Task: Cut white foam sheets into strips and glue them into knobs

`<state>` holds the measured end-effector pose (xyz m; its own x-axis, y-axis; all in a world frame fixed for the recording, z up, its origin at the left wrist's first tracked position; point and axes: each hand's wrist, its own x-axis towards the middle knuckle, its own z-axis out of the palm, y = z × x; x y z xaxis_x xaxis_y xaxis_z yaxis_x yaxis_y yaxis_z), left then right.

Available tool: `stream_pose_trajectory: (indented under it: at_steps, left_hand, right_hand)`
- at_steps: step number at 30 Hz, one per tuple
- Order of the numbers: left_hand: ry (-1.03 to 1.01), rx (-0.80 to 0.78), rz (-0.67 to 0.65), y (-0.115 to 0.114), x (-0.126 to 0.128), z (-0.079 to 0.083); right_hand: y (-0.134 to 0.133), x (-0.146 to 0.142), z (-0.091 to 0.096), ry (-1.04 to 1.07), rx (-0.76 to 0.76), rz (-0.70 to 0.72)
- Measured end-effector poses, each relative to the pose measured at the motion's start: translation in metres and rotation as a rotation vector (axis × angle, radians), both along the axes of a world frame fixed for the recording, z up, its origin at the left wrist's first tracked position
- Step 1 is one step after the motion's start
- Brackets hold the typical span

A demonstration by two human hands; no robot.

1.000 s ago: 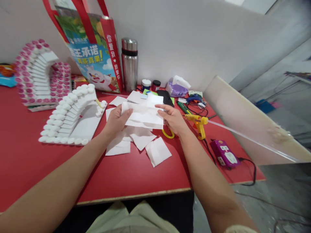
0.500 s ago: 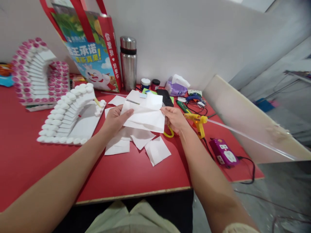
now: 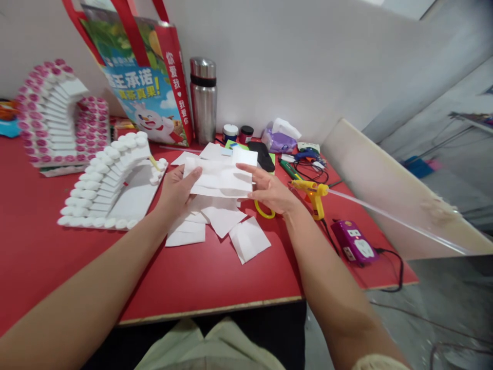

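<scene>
- While the head view shows both hands over the red bench [image 3: 215, 282], a white sheet [image 3: 219, 180] sits between them, above loose papers [image 3: 250, 239] lying toward six o'clock.
- The left hand [image 3: 175, 194] has its fingers closed on the sheet's nine o'clock side, thumb on top.
- The right hand [image 3: 275, 192], at three o'clock, has thumb and forefinger spread apart by the sheet's edge.
- Farther toward three o'clock lies a yellow glue gun [image 3: 316, 191]; toward nine, a white stair model [image 3: 100, 177].

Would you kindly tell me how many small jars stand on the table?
2: a white-lidded jar and, right of it, a black-lidded jar, between the steel flask and the purple tissue pack; others may be hidden.
</scene>
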<state>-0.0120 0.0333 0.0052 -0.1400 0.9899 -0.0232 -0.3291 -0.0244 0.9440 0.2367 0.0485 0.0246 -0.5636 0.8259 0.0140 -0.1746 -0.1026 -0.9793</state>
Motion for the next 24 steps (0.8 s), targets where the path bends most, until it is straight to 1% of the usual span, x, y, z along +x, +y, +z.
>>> stream_pose_trajectory:
  at_steps: [2, 6, 11, 15, 20, 24]
  left_hand:
    - [0.004, -0.021, -0.002, 0.001, -0.001, 0.0]
    - [-0.037, -0.035, -0.031, 0.001, -0.002, -0.001]
    - [-0.092, -0.009, -0.091, 0.001, -0.003, -0.003]
    - [-0.116, -0.004, -0.103, 0.0, -0.003, -0.001]
    - [-0.121, -0.034, -0.088, -0.002, -0.002, 0.003]
    - [-0.129, -0.027, -0.091, -0.003, -0.002, 0.002]
  right_hand:
    - [0.002, -0.001, -0.005, -0.009, 0.019, -0.014]
    - [0.008, -0.002, -0.012, -0.034, 0.057, -0.148]
    - [0.009, -0.005, -0.013, -0.077, 0.058, -0.27]
    - [0.007, -0.006, -0.01, -0.051, 0.054, -0.289]
    - [0.007, -0.007, -0.009, -0.043, 0.052, -0.291]
    - [0.008, -0.008, -0.008, -0.06, 0.049, -0.306]
